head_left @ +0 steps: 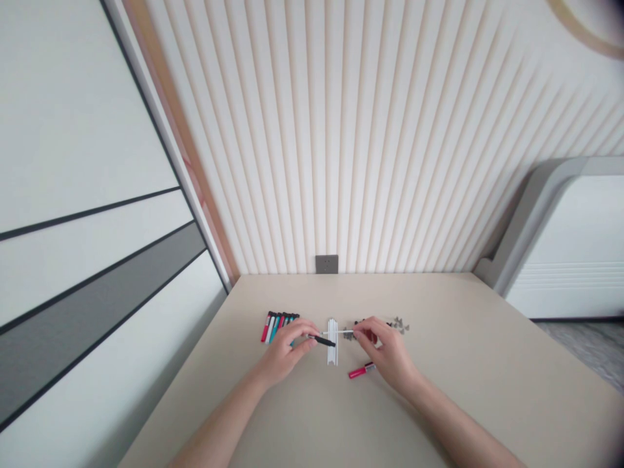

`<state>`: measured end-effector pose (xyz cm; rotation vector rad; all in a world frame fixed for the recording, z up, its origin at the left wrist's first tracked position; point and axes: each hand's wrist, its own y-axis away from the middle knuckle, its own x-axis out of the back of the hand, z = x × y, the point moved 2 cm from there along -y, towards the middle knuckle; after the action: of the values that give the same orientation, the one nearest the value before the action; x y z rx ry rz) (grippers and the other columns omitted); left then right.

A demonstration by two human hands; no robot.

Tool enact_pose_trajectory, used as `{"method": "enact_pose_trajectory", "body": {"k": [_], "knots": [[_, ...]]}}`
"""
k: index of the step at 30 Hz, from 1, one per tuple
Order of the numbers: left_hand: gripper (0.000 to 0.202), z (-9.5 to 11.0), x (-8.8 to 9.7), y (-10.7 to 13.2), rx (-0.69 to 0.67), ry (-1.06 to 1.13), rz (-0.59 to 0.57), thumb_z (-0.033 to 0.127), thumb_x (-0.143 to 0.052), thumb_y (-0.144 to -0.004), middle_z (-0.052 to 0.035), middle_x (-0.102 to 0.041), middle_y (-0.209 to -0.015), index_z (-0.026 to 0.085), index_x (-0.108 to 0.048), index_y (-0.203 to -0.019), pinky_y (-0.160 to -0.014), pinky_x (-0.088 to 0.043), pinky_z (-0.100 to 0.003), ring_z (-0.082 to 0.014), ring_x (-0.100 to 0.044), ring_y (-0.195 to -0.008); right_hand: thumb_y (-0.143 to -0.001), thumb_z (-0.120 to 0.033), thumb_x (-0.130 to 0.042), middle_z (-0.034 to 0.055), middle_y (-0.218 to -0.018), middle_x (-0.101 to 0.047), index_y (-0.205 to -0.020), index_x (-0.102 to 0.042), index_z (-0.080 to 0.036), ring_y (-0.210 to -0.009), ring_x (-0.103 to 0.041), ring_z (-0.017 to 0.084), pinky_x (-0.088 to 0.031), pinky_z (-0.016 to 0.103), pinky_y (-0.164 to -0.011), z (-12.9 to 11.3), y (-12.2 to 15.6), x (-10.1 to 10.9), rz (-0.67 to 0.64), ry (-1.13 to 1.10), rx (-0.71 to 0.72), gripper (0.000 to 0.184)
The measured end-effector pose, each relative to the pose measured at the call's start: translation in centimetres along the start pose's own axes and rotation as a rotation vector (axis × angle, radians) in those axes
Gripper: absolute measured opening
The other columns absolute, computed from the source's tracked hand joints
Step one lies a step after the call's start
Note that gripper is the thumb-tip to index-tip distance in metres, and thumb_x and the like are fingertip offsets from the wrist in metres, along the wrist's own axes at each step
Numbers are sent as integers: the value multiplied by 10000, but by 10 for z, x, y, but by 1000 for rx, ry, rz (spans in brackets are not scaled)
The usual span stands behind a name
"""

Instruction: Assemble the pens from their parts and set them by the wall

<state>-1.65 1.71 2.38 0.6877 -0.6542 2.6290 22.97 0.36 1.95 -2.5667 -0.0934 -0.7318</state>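
My left hand (pixel 286 348) pinches a slim black pen-like piece (pixel 325 340) that points right and slightly down. Between the fingertips of my right hand (pixel 387 348) is a thin white stick (pixel 345 331), lying nearly level, its left end close to my left fingers. Whether the stick touches the black piece I cannot tell. Beneath both lies a bundle of thin white sticks (pixel 332 354) on the table. A pink tube with a dark end (pixel 358 372) rests just below my right hand. Small grey pieces (pixel 400 325) and some black ones lie behind that hand, partly hidden by it.
To the left, a row of pink, white and teal tubes with black ends (pixel 273 327) is partly covered by my left hand. The beige table (pixel 312 422) meets a ribbed wall with a dark socket (pixel 326 264). A grey-white headboard-like panel (pixel 560 240) stands at right.
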Motion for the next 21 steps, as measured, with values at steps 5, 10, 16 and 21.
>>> {"method": "enact_pose_trajectory", "body": {"k": [5, 10, 16, 21], "knots": [[153, -2, -1, 1, 12, -16, -6, 289, -552, -918, -72, -669, -1027, 215, -680, -960, -942, -432, -336, -206, -603, -1012, -942, -412, -462, 58, -789, -633, -862, -671, -193, -681, -538, 173, -452, 292, -627, 1, 1, 0, 6, -5, -2, 313], [158, -7, 0, 1, 8, -39, 23, 291, -549, -921, -58, -659, -1002, 211, -668, -986, -878, -450, -301, -186, -604, -943, -940, -393, -469, 55, -788, -633, -864, -672, -188, -684, -538, 172, -451, 294, -634, 2, 0, 0, 16, -11, -5, 299], [152, -15, 1, 0, 56, -88, 103, 292, -569, -903, -30, -661, -896, 199, -664, -977, -783, -462, -274, -164, -605, -804, -935, -376, -487, 44, -770, -633, -858, -667, -184, -668, -533, 161, -435, 276, -629, 5, -1, -1, 32, -16, -22, 274], [182, -18, 4, -2, 110, -129, 203, 332, -568, -893, -31, -689, -885, 202, -676, -961, -762, -471, -277, -177, -626, -804, -930, -327, -505, 27, -767, -638, -855, -660, -197, -647, -535, 155, -420, 258, -612, 10, -1, 4, 63, 25, -47, 215]]}}
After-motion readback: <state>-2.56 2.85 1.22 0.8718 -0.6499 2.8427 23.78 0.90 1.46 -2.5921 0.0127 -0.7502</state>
